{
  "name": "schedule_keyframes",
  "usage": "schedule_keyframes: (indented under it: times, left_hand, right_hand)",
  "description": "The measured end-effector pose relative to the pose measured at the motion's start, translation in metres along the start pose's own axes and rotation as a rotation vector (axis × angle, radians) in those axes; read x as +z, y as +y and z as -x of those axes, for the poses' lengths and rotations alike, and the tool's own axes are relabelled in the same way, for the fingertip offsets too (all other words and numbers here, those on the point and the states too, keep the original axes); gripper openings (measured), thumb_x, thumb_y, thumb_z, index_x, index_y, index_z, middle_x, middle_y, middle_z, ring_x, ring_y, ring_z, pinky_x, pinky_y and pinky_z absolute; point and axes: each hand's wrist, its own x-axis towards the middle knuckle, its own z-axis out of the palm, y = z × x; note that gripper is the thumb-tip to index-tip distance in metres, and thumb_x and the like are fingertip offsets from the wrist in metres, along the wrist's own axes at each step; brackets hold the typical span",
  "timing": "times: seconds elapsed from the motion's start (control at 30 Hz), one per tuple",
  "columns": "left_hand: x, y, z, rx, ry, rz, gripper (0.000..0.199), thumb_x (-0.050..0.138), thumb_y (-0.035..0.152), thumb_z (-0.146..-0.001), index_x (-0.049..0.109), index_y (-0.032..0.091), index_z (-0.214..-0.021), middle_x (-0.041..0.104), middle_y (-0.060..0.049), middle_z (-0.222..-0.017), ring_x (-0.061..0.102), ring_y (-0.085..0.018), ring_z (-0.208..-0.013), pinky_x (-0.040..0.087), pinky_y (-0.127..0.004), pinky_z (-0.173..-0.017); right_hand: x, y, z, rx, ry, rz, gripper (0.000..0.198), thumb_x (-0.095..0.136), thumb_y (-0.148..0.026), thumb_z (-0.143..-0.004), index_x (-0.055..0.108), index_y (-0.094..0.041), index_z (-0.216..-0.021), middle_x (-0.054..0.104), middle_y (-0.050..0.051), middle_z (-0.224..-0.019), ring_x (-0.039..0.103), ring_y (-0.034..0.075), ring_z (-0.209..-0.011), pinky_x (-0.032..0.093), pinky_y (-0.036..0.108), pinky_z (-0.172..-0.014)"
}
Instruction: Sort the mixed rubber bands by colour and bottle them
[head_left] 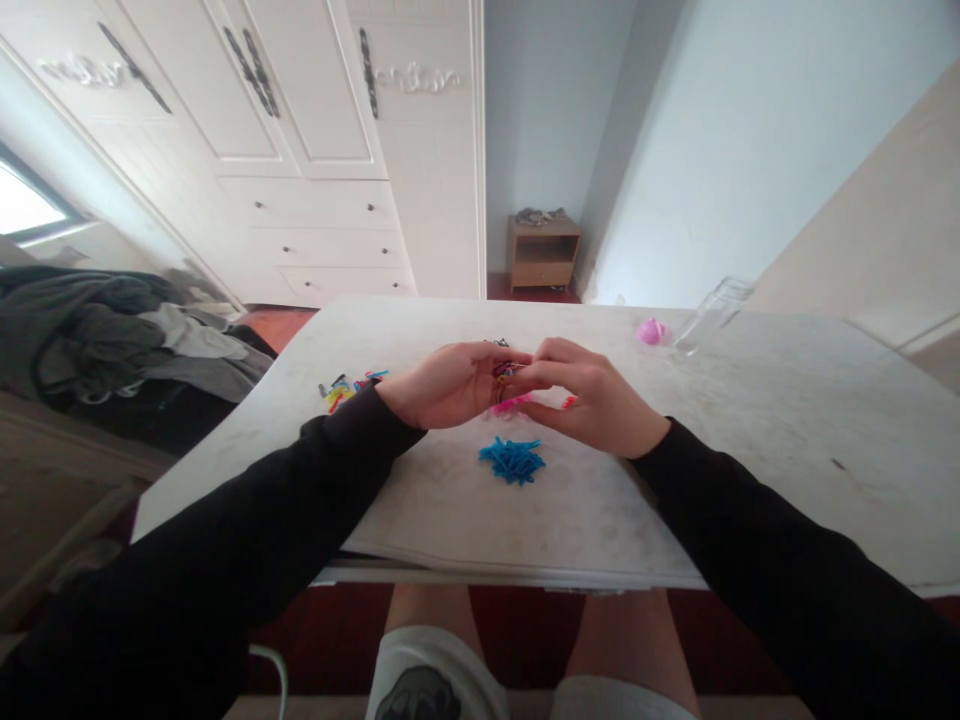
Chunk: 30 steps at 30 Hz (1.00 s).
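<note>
Black sleeves [259, 530] are flanking | your left hand [450, 388] is cupping coloured bits [503, 377] | right fingers [556, 375] are curving just rightward, pinch unclear

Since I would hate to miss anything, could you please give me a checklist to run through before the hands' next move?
1. Left hand holding small pieces: ok, some show at its palm.
2. Right hand gripping a single piece: cannot tell, the fingertips overlap the left hand's.
3. Blue pile apart from both hands: ok, it lies on the table, nearer the person's body.
4. Pink pile fully visible: not ok, the hands partly hide it.
5. Left-hand pile one colour: not ok, yellow, red and blue mingle.
6. Glass jar away from the hands: ok.
</note>
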Motion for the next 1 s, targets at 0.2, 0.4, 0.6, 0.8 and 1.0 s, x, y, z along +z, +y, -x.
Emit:
schedule_keyframes:
  times: [0.2,0.4,0.6,0.8,1.0]
  left_hand:
    - [0.002,-0.005,0.001,0.001,-0.02,-0.058,0.024,0.05,0.014,-0.096,0.069,0.008,-0.082,0.065,-0.009,-0.079,0.061,-0.015,-0.072,0.051,-0.026,-0.069]
    - [0.004,-0.006,0.002,0.005,0.007,-0.121,0.033,0.042,0.008,-0.099,0.07,0.004,-0.082,0.065,-0.01,-0.078,0.062,-0.014,-0.072,0.051,-0.025,-0.067]
    - [0.004,-0.001,0.0,0.003,0.093,-0.043,0.033,0.044,0.009,-0.104,0.073,0.004,-0.089,0.072,-0.012,-0.087,0.066,-0.012,-0.076,0.056,-0.022,-0.077]
    - [-0.002,0.0,0.002,0.082,0.162,-0.194,0.019,0.065,0.016,-0.098,0.075,0.005,-0.085,0.069,-0.007,-0.082,0.059,-0.006,-0.068,0.048,-0.015,-0.063]
    - [-0.003,-0.002,0.002,0.15,0.167,-0.33,0.011,0.082,0.017,-0.083,0.076,0.007,-0.084,0.066,-0.004,-0.078,0.052,-0.006,-0.064,0.04,-0.017,-0.058]
  right_hand:
    - [0.012,0.0,-0.001,-0.021,-0.076,-0.01,0.014,0.064,-0.019,-0.098,0.076,-0.023,-0.093,0.063,0.005,-0.093,0.061,0.02,-0.091,0.051,0.034,-0.078]
    - [0.006,-0.009,-0.003,-0.011,0.055,-0.114,0.01,0.065,-0.016,-0.094,0.072,-0.022,-0.089,0.064,0.005,-0.095,0.061,0.019,-0.09,0.051,0.034,-0.077]
    - [-0.002,-0.008,-0.005,0.208,0.248,-0.046,0.008,0.065,-0.019,-0.093,0.069,-0.021,-0.087,0.068,0.003,-0.085,0.061,0.018,-0.08,0.046,0.032,-0.068]
    - [-0.002,-0.002,-0.004,0.299,0.227,-0.041,0.008,0.07,-0.024,-0.091,0.071,-0.02,-0.084,0.071,0.003,-0.082,0.063,0.017,-0.076,0.048,0.032,-0.071]
    - [-0.001,-0.005,-0.004,0.303,0.197,-0.066,0.005,0.073,-0.021,-0.088,0.069,-0.02,-0.084,0.069,0.001,-0.078,0.062,0.015,-0.071,0.049,0.031,-0.069]
